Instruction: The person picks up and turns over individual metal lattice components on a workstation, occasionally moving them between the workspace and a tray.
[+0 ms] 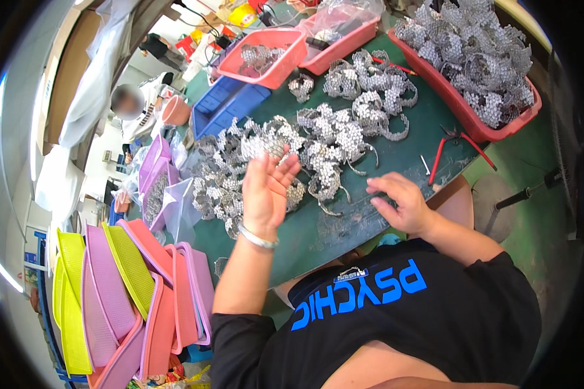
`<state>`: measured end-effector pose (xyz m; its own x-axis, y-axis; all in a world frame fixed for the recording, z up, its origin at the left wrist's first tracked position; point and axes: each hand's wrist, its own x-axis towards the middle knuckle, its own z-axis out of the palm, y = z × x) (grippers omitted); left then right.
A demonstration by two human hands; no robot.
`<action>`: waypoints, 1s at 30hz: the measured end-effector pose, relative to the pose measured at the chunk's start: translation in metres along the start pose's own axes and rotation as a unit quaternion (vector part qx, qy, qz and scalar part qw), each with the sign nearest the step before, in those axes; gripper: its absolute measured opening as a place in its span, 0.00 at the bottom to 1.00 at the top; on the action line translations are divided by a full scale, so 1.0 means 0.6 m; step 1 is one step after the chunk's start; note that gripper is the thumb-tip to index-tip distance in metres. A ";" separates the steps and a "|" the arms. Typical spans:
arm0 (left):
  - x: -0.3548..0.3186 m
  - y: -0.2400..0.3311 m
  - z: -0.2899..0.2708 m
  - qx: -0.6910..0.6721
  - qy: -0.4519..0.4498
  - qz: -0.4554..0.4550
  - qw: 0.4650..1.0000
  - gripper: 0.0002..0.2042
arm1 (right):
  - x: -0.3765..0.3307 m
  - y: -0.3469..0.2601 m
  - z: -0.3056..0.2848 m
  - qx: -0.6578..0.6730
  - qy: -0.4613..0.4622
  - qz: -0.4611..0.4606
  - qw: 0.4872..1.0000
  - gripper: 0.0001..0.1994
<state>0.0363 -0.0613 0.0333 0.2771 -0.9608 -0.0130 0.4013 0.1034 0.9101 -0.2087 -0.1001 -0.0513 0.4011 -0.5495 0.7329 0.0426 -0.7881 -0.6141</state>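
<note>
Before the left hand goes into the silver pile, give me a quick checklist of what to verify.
1. Left hand free: ok, palm open and raised, nothing seen in it.
2. Right hand free: cannot tell, fingers curl down on the green table, and any small piece under them is hidden.
3. Silver pile within reach: ok, it lies right behind the left hand.
4. Pliers out of the way: ok, red-handled, near the table edge, beyond the right hand.
5. Red bin steady: ok, on the table, heaped with silver pieces.
</note>
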 end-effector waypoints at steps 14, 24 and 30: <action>0.407 0.162 -0.097 0.181 0.121 -0.024 0.976 0.30 | -0.013 0.013 0.000 -0.018 0.007 -0.014 1.000 0.15; 0.386 0.126 -0.077 0.287 0.169 0.034 0.942 0.25 | -0.012 0.013 -0.004 -0.024 0.015 -0.004 1.000 0.14; 0.265 0.050 -0.091 0.530 0.078 0.099 0.838 0.16 | -0.015 0.017 -0.001 -0.037 0.013 -0.004 0.999 0.14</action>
<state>0.1399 -0.1970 0.0360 0.3913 -0.8977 0.2024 -0.6450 -0.1107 0.7561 -0.2127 -0.1034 -0.0641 0.3772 -0.5501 0.7451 -0.0224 -0.8097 -0.5865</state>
